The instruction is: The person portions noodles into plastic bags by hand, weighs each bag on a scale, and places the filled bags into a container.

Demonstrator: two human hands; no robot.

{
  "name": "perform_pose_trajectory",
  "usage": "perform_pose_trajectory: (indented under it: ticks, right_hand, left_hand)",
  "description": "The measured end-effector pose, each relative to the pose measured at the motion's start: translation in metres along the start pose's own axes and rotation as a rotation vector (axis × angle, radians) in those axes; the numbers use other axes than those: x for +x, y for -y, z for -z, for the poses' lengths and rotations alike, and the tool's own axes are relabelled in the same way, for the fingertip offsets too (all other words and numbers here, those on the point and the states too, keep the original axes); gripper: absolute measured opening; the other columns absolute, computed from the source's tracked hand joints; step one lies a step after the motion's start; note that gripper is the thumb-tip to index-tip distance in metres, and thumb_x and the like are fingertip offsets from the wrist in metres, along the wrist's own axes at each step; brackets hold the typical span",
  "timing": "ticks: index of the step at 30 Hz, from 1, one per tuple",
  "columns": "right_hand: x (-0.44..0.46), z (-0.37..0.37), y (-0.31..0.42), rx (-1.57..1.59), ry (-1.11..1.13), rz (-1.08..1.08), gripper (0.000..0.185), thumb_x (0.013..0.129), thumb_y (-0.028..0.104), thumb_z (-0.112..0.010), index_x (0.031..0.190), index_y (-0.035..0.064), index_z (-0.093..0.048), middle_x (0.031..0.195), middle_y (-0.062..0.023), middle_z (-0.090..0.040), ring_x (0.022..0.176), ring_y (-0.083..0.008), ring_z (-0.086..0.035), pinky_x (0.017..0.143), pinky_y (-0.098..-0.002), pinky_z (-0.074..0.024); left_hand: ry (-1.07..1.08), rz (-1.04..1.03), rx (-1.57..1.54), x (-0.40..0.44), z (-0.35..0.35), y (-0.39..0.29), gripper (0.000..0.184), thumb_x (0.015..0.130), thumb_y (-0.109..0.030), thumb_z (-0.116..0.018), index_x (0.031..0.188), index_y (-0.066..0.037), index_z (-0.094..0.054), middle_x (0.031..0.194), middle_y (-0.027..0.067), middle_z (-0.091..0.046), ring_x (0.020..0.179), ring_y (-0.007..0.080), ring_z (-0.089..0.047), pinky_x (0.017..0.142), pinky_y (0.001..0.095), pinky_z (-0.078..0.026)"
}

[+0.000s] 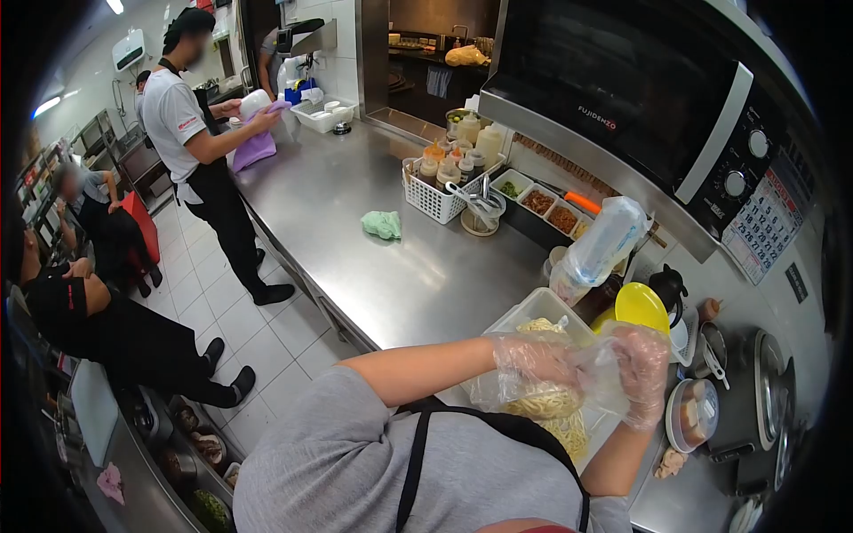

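Observation:
My left hand [544, 362], in a clear plastic glove, is over a translucent plastic tub [511, 324] of pale noodles [546, 404]. Its fingers are partly hidden by crumpled clear film, and I cannot tell how far they are bent. My right hand [641, 373], also gloved, is raised at the tub's right side with its fingers curled closed on a clear plastic bag [600, 366]. This bag stretches across to my left hand. More noodles lie near the tub's far end.
A wrapped plastic pack [604, 244] and a yellow plate [641, 308] stand beyond my hands. On the steel counter [311, 204] are a green cloth [382, 225] and a white basket [435, 200] of sauce bottles. A microwave [622, 107] overhangs. A co-worker [191, 124] wipes a bowl at left.

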State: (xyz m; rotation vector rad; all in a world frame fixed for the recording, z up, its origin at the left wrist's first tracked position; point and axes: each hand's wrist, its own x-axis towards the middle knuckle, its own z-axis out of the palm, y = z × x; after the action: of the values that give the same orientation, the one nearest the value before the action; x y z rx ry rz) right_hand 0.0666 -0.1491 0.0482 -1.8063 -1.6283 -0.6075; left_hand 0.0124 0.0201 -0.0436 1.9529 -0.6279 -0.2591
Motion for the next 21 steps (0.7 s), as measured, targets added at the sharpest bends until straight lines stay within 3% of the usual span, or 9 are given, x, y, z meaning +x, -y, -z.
perform_pose_trajectory:
  ticks: [2,4,6,7,11,13,17,19,21]
  right_hand:
    - [-0.009,0.010,-0.011,-0.096,-0.046,-0.073,0.008,0.068,0.007,-0.063,0.073,0.0033,-0.058,0.072,-0.0132,-0.058,0.067,-0.0291,-0.057,0.062,-0.0344,-0.0442]
    - [-0.030,0.009,-0.040,-0.113,-0.061,-0.171,0.015,0.073,0.017,-0.064,0.077,0.0038,-0.057,0.079,-0.0118,-0.060,0.075,-0.0252,-0.058,0.067,-0.0363,-0.0430]
    - [-0.038,0.004,-0.050,0.685,-0.554,-0.606,0.029,0.076,0.029,-0.065,0.091,0.0048,-0.057,0.090,-0.0079,-0.059,0.085,-0.0192,-0.056,0.069,-0.0384,-0.0425]
    - [-0.038,-0.005,-0.050,0.933,-0.501,-0.548,0.045,0.077,0.039,-0.064,0.104,0.0044,-0.055,0.098,-0.0047,-0.055,0.092,-0.0148,-0.051,0.073,-0.0350,-0.0430]
    - [-0.041,-0.046,-0.016,1.062,-0.226,-0.689,0.038,0.084,0.032,-0.058,0.109,0.0037,-0.054,0.093,-0.0039,-0.054,0.086,-0.0142,-0.051,0.075,-0.0304,-0.0436]
    - [-0.050,-0.054,-0.009,0.811,-0.111,-0.733,0.027,0.087,0.022,-0.053,0.106,0.0029,-0.055,0.092,-0.0045,-0.055,0.084,-0.0148,-0.052,0.076,-0.0277,-0.0439]
    - [-0.058,-0.071,0.005,0.651,-0.335,-0.805,0.016,0.089,0.015,-0.049,0.097,0.0023,-0.055,0.088,-0.0040,-0.054,0.079,-0.0133,-0.051,0.071,-0.0269,-0.0441]
    - [-0.062,-0.073,0.006,1.237,-0.506,-0.871,0.018,0.090,0.021,-0.048,0.087,0.0035,-0.053,0.081,-0.0033,-0.052,0.076,-0.0138,-0.050,0.070,-0.0284,-0.0435]
    - [-0.053,-0.060,0.011,1.226,-0.478,-0.728,0.024,0.091,0.027,-0.047,0.085,0.0045,-0.052,0.078,-0.0027,-0.050,0.074,-0.0154,-0.050,0.071,-0.0306,-0.0432]
  left_hand:
    - [-0.021,-0.095,0.143,-0.007,0.003,0.001,0.044,0.087,-0.023,-0.052,0.124,-0.001,-0.046,0.122,0.0168,-0.049,0.111,0.0233,-0.047,0.098,0.0327,-0.035]
    - [-0.238,-0.155,0.250,-0.016,0.010,0.006,0.044,0.089,-0.025,-0.050,0.126,-0.002,-0.044,0.122,0.0178,-0.047,0.113,0.0250,-0.046,0.098,0.0332,-0.034]
    - [-0.235,-0.115,0.095,-0.019,0.022,0.000,0.044,0.090,-0.027,-0.047,0.127,-0.003,-0.042,0.122,0.0185,-0.047,0.114,0.0266,-0.045,0.099,0.0338,-0.034]
    - [-0.159,-0.057,-0.091,-0.019,0.026,-0.006,0.044,0.091,-0.027,-0.046,0.128,-0.004,-0.041,0.120,0.0188,-0.047,0.114,0.0276,-0.044,0.099,0.0343,-0.034]
    - [-0.278,-0.068,0.108,-0.011,0.010,-0.012,0.043,0.091,-0.027,-0.045,0.128,-0.005,-0.039,0.119,0.0178,-0.048,0.116,0.0268,-0.043,0.099,0.0350,-0.034]
    - [-0.284,-0.200,0.043,0.002,-0.008,0.002,0.044,0.090,-0.028,-0.047,0.127,-0.004,-0.040,0.122,0.0180,-0.047,0.116,0.0292,-0.042,0.100,0.0368,-0.031]
    - [-0.174,0.018,0.329,0.010,-0.020,0.015,0.043,0.087,-0.026,-0.049,0.123,-0.005,-0.043,0.126,0.0192,-0.043,0.116,0.0342,-0.040,0.104,0.0421,-0.023]
    - [-0.284,-0.075,0.369,0.006,-0.022,0.000,0.041,0.087,-0.025,-0.048,0.123,-0.005,-0.044,0.125,0.0192,-0.044,0.116,0.0346,-0.040,0.103,0.0428,-0.023]
    - [-0.390,-0.166,0.409,0.001,-0.018,-0.024,0.040,0.087,-0.023,-0.048,0.122,-0.005,-0.045,0.124,0.0193,-0.045,0.117,0.0351,-0.040,0.103,0.0435,-0.024]
